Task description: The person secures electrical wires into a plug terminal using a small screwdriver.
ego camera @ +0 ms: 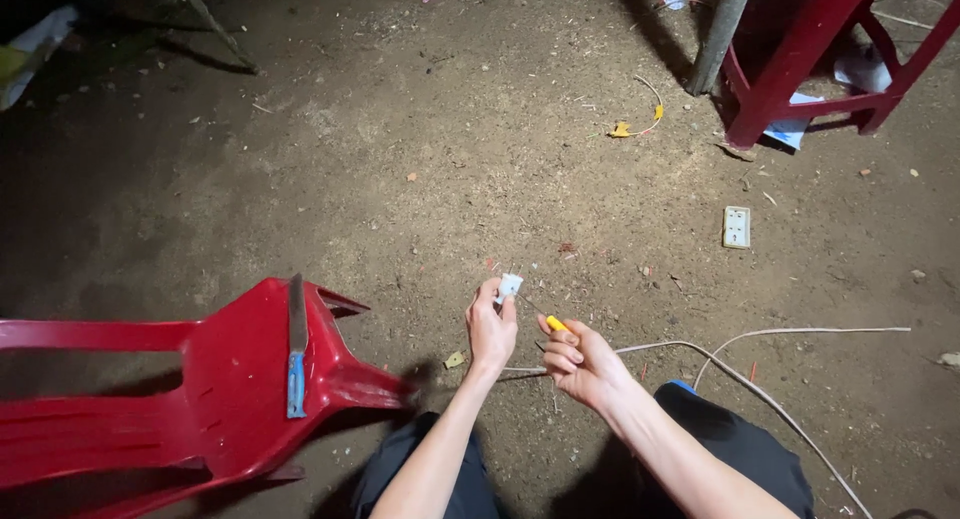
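Head view: we look down at dirt ground (420, 149). Our left hand (491, 331) pinches a small white plug (510, 285) at its fingertips, raised above the ground. Our right hand (580, 364) grips a yellow-handled screwdriver (556, 324), its tip toward the plug. Both hands are close together. White cable (760, 331) trails right. A red chair (200, 379) lies left; a white socket (736, 226) lies well apart.

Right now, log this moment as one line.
left hand: holds small white fitting | right hand: holds yellow-handled screwdriver | white cable: on dirt ground | red plastic chair: tipped over
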